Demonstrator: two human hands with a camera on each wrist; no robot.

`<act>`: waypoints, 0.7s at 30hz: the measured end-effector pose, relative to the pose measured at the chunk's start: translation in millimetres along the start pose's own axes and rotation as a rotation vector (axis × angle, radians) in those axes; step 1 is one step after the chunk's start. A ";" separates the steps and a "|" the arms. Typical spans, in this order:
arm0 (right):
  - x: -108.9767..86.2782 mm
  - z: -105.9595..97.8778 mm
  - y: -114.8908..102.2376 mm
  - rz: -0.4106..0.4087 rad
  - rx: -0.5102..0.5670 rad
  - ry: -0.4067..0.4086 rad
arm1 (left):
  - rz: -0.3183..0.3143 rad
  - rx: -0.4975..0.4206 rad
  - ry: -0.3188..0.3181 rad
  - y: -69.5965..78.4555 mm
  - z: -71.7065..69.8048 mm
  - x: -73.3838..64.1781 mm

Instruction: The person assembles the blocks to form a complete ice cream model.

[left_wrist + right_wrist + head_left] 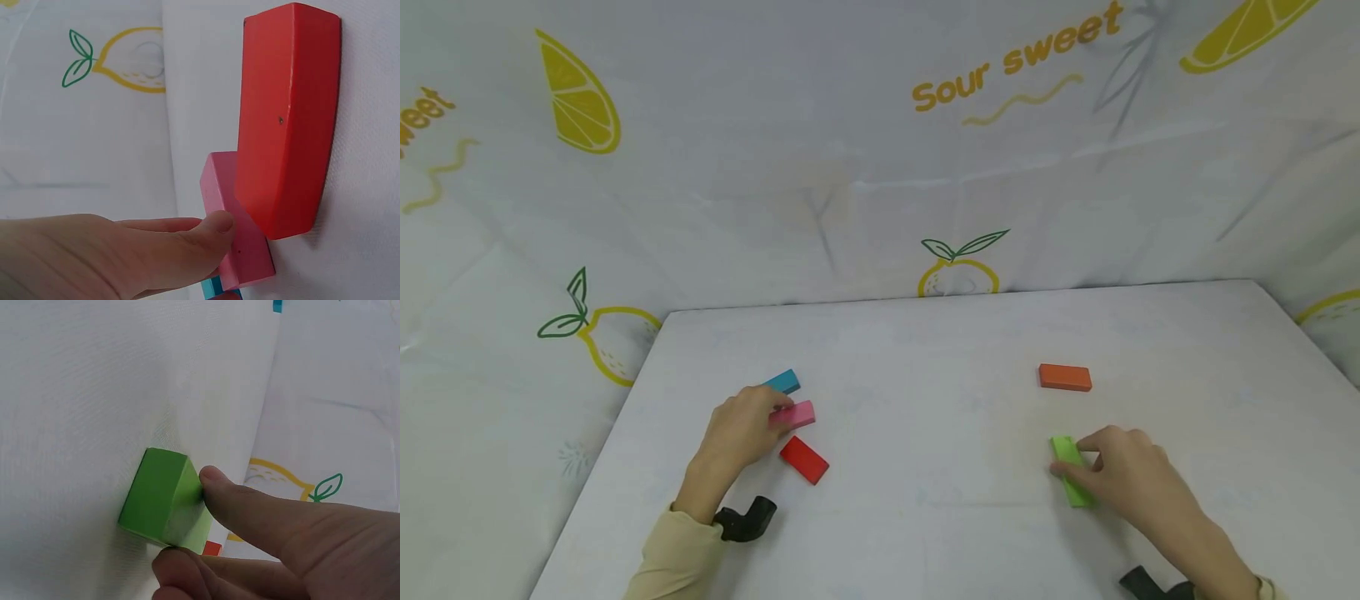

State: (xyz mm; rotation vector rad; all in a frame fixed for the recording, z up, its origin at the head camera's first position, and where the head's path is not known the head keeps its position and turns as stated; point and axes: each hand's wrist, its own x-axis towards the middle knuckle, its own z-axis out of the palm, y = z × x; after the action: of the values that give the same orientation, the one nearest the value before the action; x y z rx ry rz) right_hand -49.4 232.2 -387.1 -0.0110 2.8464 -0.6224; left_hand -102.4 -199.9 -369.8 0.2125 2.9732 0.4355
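Note:
On the left of the table, my left hand [741, 427] pinches a pink wooden block [802, 413] near its left end. The left wrist view shows the thumb lying against the pink block [249, 253], with the other fingers mostly hidden behind. Just beyond it lies a blue block [786, 382], and nearer to me a red block [805, 461] lies at a slant. Over on the right, my right hand [1138, 475] holds a light green block [1066, 450] between thumb and fingers, one on each side of it, as the right wrist view of the green block [153, 494] shows.
An orange block [1065, 378] lies farther back on the right, beyond the green one. The white table [925, 400] ends at a back edge against a hanging cloth [737, 183] printed with lemons and lettering. Black curved pieces [747, 520] sit at both wrists.

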 end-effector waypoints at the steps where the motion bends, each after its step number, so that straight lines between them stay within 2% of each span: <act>1: 0.6 0.0 -0.2 0.003 0.000 -0.006 | 0.002 -0.002 0.001 -0.3 0.4 0.0; 8: 1.7 0.2 -1.3 0.029 -0.012 -0.022 | -0.016 -0.009 0.002 -2.2 2.2 0.2; 21: 1.7 6.9 -3.6 0.010 0.005 -0.016 | -0.003 -0.029 -0.016 1.5 4.6 4.8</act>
State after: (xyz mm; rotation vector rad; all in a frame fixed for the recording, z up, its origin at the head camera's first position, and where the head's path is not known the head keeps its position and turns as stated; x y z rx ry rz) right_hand -49.7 226.0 -392.1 -0.0015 2.8279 -0.6245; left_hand -106.2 -196.5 -374.3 0.2068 2.9486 0.4741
